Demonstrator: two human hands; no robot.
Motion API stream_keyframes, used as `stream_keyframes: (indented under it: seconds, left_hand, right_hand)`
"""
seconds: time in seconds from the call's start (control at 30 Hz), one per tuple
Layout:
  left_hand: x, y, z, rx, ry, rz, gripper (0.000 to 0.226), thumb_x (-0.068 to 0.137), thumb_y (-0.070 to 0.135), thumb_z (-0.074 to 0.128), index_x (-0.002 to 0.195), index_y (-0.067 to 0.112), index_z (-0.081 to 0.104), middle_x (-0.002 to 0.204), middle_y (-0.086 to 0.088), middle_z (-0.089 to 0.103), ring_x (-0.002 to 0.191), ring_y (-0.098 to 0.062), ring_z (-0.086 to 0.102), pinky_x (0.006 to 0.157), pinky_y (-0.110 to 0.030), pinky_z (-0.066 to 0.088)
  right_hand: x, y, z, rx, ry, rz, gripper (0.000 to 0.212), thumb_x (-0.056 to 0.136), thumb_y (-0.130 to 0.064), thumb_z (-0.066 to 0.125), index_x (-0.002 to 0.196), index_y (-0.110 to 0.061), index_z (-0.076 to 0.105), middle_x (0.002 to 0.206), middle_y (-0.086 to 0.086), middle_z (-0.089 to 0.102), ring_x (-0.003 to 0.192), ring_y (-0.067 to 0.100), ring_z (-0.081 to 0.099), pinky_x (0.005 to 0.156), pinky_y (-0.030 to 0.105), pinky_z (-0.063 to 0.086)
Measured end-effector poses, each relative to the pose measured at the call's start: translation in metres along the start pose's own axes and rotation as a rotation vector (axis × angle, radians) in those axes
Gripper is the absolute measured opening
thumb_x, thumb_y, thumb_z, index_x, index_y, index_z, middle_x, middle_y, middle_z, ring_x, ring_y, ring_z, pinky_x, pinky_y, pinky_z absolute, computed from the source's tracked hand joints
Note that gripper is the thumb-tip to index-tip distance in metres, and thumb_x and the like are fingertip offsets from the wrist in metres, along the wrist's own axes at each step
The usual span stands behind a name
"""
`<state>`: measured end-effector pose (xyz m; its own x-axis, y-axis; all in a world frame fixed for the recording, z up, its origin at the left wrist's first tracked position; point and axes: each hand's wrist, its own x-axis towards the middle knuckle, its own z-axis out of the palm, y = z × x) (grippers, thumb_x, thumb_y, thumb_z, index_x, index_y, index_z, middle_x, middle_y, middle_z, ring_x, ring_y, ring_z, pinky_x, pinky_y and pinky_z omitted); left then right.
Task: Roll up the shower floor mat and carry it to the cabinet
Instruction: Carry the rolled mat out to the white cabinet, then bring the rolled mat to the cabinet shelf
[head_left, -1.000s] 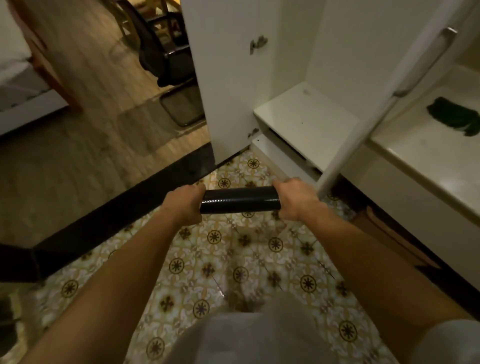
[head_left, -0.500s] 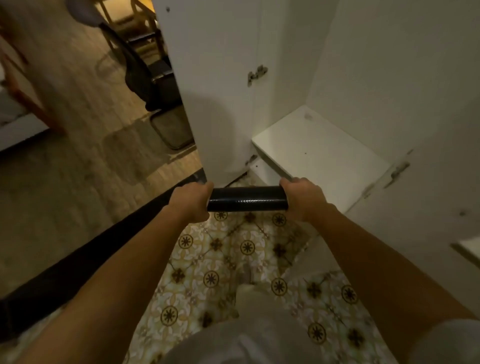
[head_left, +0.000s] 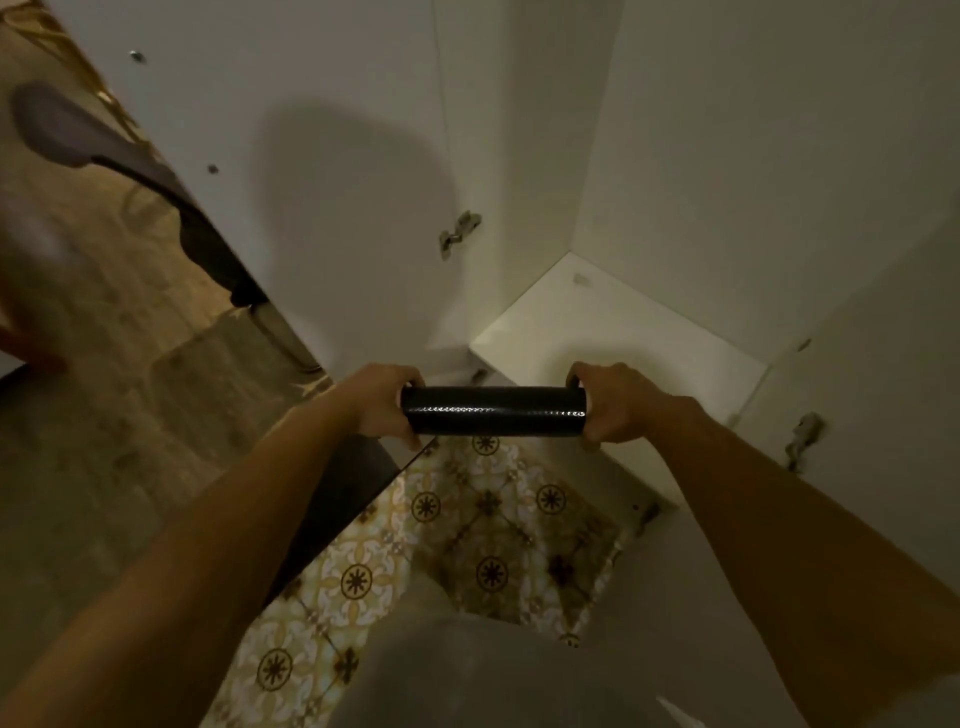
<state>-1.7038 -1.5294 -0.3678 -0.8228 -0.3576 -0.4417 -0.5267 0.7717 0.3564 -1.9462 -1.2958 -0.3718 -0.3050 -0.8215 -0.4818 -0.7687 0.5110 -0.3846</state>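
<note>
Both hands have come much closer to the open white cabinet than a second ago: its pale bottom shelf now sits just beyond my knuckles, and the door with the green cloth has left the view. I judge the carry nearly finished, with only the setting-down left. My left hand and right hand each curl closed around one end of the tightly rolled, glossy black shower floor mat, which hangs level between them above the patterned yellow floor tiles. Arms reach forward, nearly straight, wrists level, backs of the hands up, thumbs tucked under the roll
</note>
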Motion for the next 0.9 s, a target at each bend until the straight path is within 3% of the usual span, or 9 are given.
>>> stream_keyframes:
  seconds: [0.1, 0.2, 0.33, 0.47, 0.57, 0.7, 0.83, 0.9]
  left_hand:
    - [0.035, -0.008, -0.028, -0.308, -0.142, 0.073, 0.061, 0.055, 0.038, 0.09, 0.106, 0.038, 0.058, 0.106, 0.011, 0.062, 0.095, -0.01, 0.061, 0.076, -0.022, 0.049]
    - [0.076, -0.012, -0.053, -0.605, -0.256, 0.128, 0.063, 0.058, 0.039, 0.089, 0.113, 0.04, 0.059, 0.117, 0.013, 0.06, 0.107, -0.011, 0.059, 0.085, -0.032, 0.052]
    - [0.145, -0.017, -0.071, -0.99, -0.186, 0.114, 0.059, 0.065, 0.03, 0.086, 0.118, 0.023, 0.061, 0.122, -0.01, 0.061, 0.109, -0.026, 0.064, 0.082, -0.035, 0.056]
    - [0.216, -0.007, -0.082, -1.262, -0.119, 0.054, 0.052, 0.072, 0.025, 0.084, 0.12, 0.017, 0.065, 0.12, -0.01, 0.068, 0.112, -0.028, 0.064, 0.082, -0.035, 0.057]
    - [0.271, -0.002, -0.088, -1.386, -0.096, -0.029, 0.049, 0.071, 0.028, 0.083, 0.117, 0.017, 0.068, 0.119, -0.009, 0.068, 0.111, -0.027, 0.064, 0.078, -0.034, 0.057]
    - [0.378, 0.011, -0.101, -1.381, -0.097, -0.173, 0.048, 0.072, 0.037, 0.078, 0.116, 0.02, 0.067, 0.102, -0.001, 0.072, 0.098, -0.023, 0.068, 0.068, -0.03, 0.055]
    - [0.458, 0.039, -0.087, -1.557, -0.052, -0.38, 0.042, 0.076, 0.025, 0.075, 0.113, 0.007, 0.066, 0.094, -0.007, 0.069, 0.075, -0.019, 0.069, 0.047, -0.023, 0.052]
    - [0.541, 0.048, -0.064, -1.617, -0.032, -0.49, 0.041, 0.068, 0.024, 0.079, 0.106, 0.01, 0.069, 0.104, -0.011, 0.07, 0.082, -0.022, 0.069, 0.047, -0.024, 0.054]
  right_hand:
    - [0.013, 0.027, -0.017, 0.197, -0.107, 0.085, 0.075, 0.046, -0.024, 0.09, 0.11, -0.027, 0.05, 0.095, -0.002, 0.058, 0.076, 0.014, 0.064, 0.048, 0.021, 0.051]
    - [0.029, 0.056, -0.032, 0.239, -0.159, 0.157, 0.072, 0.043, -0.035, 0.093, 0.104, -0.033, 0.054, 0.098, -0.007, 0.061, 0.083, 0.011, 0.063, 0.063, 0.023, 0.051]
    - [0.058, 0.094, -0.065, 0.487, -0.216, 0.241, 0.064, 0.047, -0.034, 0.095, 0.102, -0.03, 0.063, 0.097, -0.002, 0.071, 0.081, 0.014, 0.072, 0.064, 0.025, 0.057]
    - [0.082, 0.127, -0.103, 0.876, -0.243, 0.297, 0.062, 0.055, -0.03, 0.096, 0.109, -0.018, 0.069, 0.101, 0.003, 0.075, 0.093, 0.021, 0.072, 0.072, 0.031, 0.058]
    - [0.104, 0.154, -0.118, 1.104, -0.128, 0.332, 0.059, 0.062, -0.035, 0.091, 0.115, -0.023, 0.068, 0.109, 0.001, 0.073, 0.101, 0.02, 0.069, 0.077, 0.029, 0.057]
    - [0.164, 0.199, -0.119, 1.529, 0.216, 0.447, 0.056, 0.072, -0.03, 0.084, 0.123, -0.015, 0.065, 0.12, 0.009, 0.069, 0.106, 0.025, 0.068, 0.082, 0.035, 0.058]
    - [0.207, 0.231, -0.101, 1.693, 0.428, 0.565, 0.058, 0.073, -0.023, 0.082, 0.125, -0.007, 0.061, 0.124, 0.016, 0.066, 0.104, 0.027, 0.069, 0.081, 0.031, 0.058]
    - [0.263, 0.277, -0.088, 1.75, 0.475, 0.639, 0.06, 0.073, -0.019, 0.08, 0.128, -0.007, 0.059, 0.124, 0.017, 0.065, 0.103, 0.028, 0.069, 0.083, 0.033, 0.058]
